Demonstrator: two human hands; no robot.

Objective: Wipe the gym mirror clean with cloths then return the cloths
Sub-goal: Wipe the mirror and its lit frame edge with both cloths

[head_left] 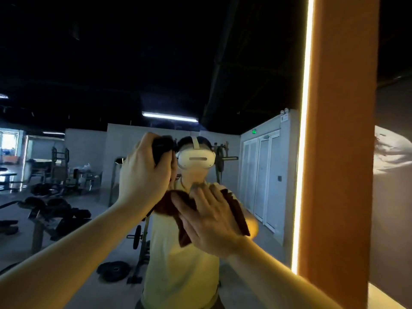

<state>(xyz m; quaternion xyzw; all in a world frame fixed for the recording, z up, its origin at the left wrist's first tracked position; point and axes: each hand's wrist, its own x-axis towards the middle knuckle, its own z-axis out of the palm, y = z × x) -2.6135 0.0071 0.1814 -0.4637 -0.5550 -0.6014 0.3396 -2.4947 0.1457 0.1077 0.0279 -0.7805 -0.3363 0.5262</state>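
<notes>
The gym mirror [78, 152] fills the left and middle of the view and reflects the gym behind me. My right hand [209, 219] lies flat with spread fingers on a brown cloth [237, 212], pressing it against the glass at chest height. My left hand [142, 175] is raised just left of it with fingers curled round a dark bunched cloth [161, 147], held at the glass. Most of the brown cloth is hidden under my right hand.
A lit vertical light strip [304, 152] runs down the mirror's right edge, with an orange pillar [338, 152] beside it and a grey wall [392, 197] further right. The reflection shows a person in a white headset, weight benches, a weight plate on the floor and white doors.
</notes>
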